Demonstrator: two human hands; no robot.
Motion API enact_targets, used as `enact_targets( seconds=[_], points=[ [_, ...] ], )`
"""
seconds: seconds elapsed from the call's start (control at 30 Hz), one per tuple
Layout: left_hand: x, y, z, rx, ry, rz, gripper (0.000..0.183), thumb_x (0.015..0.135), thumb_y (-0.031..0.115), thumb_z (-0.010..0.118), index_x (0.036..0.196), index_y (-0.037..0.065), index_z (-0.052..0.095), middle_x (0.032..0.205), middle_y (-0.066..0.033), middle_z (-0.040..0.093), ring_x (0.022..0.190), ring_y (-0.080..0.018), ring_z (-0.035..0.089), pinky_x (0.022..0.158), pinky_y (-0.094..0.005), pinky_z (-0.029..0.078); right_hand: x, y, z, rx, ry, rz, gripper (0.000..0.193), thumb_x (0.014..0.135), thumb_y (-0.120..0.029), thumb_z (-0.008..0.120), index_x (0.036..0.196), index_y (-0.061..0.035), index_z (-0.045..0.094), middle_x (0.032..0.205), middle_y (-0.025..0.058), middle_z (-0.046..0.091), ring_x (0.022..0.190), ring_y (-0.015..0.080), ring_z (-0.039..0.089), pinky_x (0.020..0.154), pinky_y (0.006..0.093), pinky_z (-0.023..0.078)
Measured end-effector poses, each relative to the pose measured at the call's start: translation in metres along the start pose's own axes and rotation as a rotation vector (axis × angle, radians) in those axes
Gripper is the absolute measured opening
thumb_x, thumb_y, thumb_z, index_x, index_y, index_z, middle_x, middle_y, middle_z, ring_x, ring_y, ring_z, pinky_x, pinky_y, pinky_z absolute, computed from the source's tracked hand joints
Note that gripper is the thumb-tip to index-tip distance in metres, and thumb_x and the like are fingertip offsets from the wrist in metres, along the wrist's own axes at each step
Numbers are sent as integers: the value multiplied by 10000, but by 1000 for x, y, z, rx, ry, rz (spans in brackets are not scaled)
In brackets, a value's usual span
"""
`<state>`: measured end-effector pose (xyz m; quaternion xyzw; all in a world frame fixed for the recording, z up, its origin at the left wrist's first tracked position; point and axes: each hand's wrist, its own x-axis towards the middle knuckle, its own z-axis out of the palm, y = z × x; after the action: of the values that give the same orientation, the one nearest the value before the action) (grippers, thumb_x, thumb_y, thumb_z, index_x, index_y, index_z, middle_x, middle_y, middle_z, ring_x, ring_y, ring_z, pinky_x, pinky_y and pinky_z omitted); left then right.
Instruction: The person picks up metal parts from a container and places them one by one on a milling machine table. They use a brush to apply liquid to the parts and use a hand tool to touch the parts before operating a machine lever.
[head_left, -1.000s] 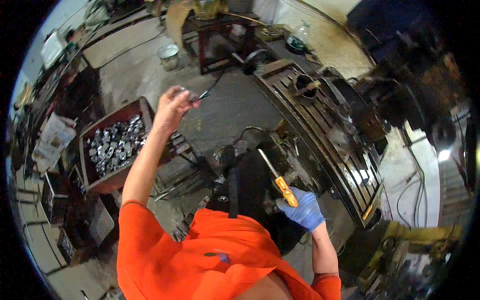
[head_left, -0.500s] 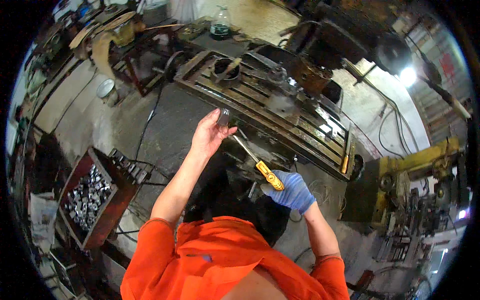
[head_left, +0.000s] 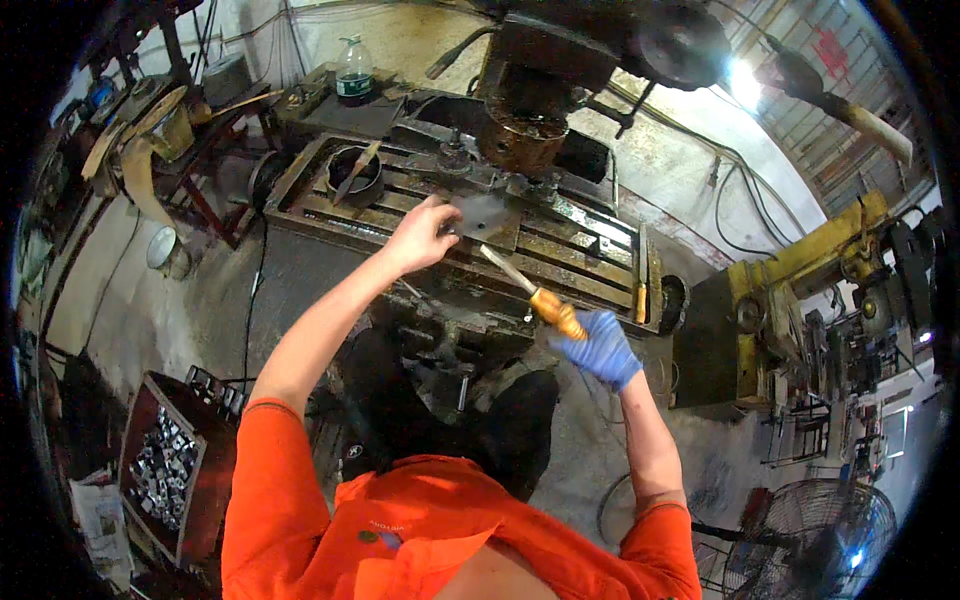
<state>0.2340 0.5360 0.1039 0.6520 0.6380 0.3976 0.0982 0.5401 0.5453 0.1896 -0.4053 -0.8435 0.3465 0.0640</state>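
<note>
My bare left hand reaches over the near edge of the slotted machine table. Its fingers are closed on a small metal block, mostly hidden behind them. My right hand, in a blue knit glove, grips the yellow handle of a tool with a straight metal shaft. Motion blur hides what kind of tool it is. The shaft slants up and left, its tip close to my left fingers. Past the left hand, a greyish blurred patch covers part of the table below the round machine head.
A dark pot with a brush-like stick stands on the table's left end. Another yellow-handled tool lies at the right end. A bin of small metal parts sits lower left, a fan lower right. A bottle stands behind.
My view has shifted, with the table now nearer. My left hand has brought the block over the table edge. The tool in my right hand has moved up toward the table too.
</note>
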Motion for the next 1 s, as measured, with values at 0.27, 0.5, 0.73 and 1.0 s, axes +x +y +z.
enact_targets(
  seconds=[0.27,0.5,0.73,1.0],
  points=[
    [76,-14,48,240,-90,191,337,683,34,623,1010,32,543,946,-177,538,934,-363,532,804,-430,444,73,103,72,439,428,-12,288,655,-223,777,808,-4,670,712,21,660,619,61,544,579,248,451],
    [60,-5,45,423,-12,112,298,716,116,622,999,61,545,957,-150,551,846,-326,571,764,-417,444,71,134,104,407,396,261,336,610,-221,798,827,0,667,681,61,650,580,115,557,575,273,441],
    [66,-1,54,496,-12,161,226,730,186,609,934,94,582,873,-114,606,784,-318,570,744,-408,431,85,170,118,299,284,437,391,617,-383,739,786,-37,667,675,131,639,579,226,602,571,331,448],
    [77,-11,56,396,-12,98,218,740,188,606,926,74,611,899,-124,608,812,-322,589,710,-435,471,13,136,91,201,354,256,368,710,-338,687,888,-18,654,776,129,658,688,205,634,628,320,484]
  ],
)
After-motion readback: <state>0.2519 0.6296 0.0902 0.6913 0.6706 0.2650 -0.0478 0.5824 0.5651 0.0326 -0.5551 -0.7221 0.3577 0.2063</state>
